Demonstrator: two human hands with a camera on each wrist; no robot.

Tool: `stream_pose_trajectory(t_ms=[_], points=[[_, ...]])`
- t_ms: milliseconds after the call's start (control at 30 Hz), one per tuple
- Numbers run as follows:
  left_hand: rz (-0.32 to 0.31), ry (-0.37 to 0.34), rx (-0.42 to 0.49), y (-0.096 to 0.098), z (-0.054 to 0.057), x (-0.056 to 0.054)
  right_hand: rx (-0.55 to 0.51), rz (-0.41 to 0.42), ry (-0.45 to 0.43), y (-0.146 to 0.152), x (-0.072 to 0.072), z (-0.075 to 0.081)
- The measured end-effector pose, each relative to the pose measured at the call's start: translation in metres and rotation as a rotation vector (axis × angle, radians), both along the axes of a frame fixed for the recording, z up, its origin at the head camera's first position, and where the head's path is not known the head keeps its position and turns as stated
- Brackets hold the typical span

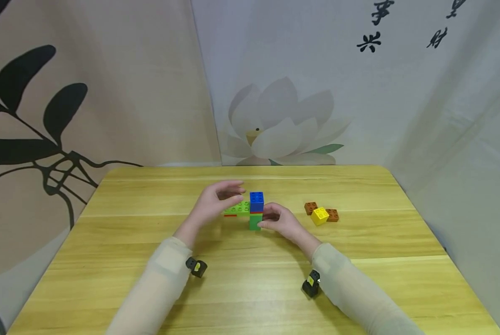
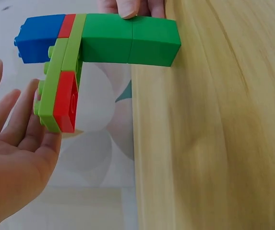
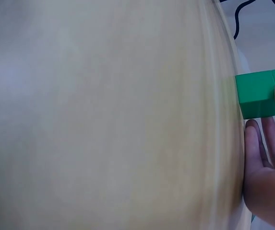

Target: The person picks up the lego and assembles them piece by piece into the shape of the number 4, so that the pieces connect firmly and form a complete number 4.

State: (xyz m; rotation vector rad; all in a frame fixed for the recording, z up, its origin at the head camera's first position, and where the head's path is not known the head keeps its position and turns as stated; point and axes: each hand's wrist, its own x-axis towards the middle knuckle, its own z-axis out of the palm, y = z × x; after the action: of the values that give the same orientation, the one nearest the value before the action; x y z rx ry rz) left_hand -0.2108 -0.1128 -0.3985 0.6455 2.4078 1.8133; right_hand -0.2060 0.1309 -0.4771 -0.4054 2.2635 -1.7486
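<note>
A toy building brick assembly stands upright on the table. Its post has green bricks (image 2: 108, 38) at the bottom, a thin lime and red layer, and a blue brick (image 1: 256, 202) on top. Lime bricks (image 1: 238, 208) stick out sideways to the left, with a red brick (image 2: 65, 101) under their outer end. My right hand (image 1: 281, 221) holds the green part between thumb and fingers, seen also in the right wrist view. My left hand (image 1: 218, 200) is spread beside the lime arm, thumb apart from the fingers; whether its fingertips touch the bricks, I cannot tell.
Right of the assembly, a yellow brick (image 1: 319, 216) lies with two brown bricks (image 1: 310, 208) close around it. The wooden table (image 1: 250, 288) ends at a printed cloth backdrop (image 1: 158, 93) behind.
</note>
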Motion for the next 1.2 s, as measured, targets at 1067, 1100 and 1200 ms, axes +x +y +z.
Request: stream_pose_trajectory(t_ms=[1067, 1100, 1200], points=[[0.087, -0.084, -0.03, -0.039, -0.022, 0.01, 0.077, 0.079, 0.048, 0.021, 0.008, 0.011], [0.082, -0.097, -0.019, -0.04, -0.023, 0.011, 0.094, 0.077, 0.061, 0.023, 0.009, 0.012], [0.07, -0.131, 0.004, -0.041, -0.026, 0.011, 0.129, 0.074, 0.094, 0.031, 0.012, 0.018]])
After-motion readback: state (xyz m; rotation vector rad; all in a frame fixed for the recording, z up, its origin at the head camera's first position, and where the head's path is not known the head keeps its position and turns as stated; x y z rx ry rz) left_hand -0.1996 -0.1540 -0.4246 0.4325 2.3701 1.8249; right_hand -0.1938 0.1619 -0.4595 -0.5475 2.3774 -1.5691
